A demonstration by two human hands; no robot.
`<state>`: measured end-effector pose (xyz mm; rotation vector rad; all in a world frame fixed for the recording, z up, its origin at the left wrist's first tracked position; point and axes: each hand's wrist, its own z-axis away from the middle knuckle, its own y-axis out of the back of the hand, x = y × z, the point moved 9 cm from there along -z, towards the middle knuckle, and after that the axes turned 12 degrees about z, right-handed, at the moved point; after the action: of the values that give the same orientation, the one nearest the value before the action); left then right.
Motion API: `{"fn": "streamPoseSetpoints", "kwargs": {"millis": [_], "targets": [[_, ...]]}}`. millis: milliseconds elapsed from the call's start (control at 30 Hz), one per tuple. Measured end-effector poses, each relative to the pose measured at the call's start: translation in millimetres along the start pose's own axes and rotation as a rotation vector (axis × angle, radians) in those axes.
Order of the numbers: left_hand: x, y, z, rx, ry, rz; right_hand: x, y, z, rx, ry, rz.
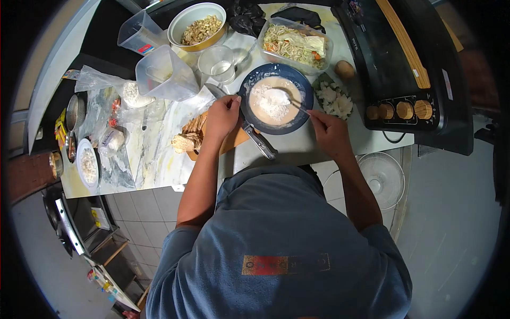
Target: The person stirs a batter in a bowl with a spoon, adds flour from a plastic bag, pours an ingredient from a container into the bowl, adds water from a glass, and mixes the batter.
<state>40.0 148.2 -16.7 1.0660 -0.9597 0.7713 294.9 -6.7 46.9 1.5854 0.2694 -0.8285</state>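
Observation:
A dark blue bowl [304,85] holds a pale, creamy batter [259,108] with a mound of white flour [276,109] on top. My left hand [223,112] is closed at the bowl's left rim, thumb and fingers pinched there. Between the fingers of my right hand [330,130] is the handle of a metal spoon [298,106], its tip dipping into the flour. Below my left hand lies a knife [258,142], partly hidden, across a wooden cutting board [234,142]. Brown slices of food [189,137] rest on the board's left side.
Behind the bowl stand a plastic tub of shredded vegetables [295,45], a clear cup [217,64] and a pot of chopped food [199,29]. Chopped white pieces [334,99] lie right, beside a black stove [409,80]. Clear plastic containers [166,73] and bags [112,141] stand left.

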Motion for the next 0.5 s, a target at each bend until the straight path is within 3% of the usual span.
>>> {"fn": "streamPoseSetpoints", "kwargs": {"millis": [67,133,333,500], "targets": [[3,0,1,-0.019,0.036,-0.022,-6,-4,4,-0.005,0.073,0.042],[-2,-3,0,-0.037,0.068,-0.04,-14,-19,6,-0.046,0.18,0.356],[-5,4,-3,0.006,0.003,-0.095,-19,5,2,0.142,0.184,0.375],[4,22,2,0.086,0.017,-0.038,-10,-1,-2,0.159,0.232,0.293]]}}
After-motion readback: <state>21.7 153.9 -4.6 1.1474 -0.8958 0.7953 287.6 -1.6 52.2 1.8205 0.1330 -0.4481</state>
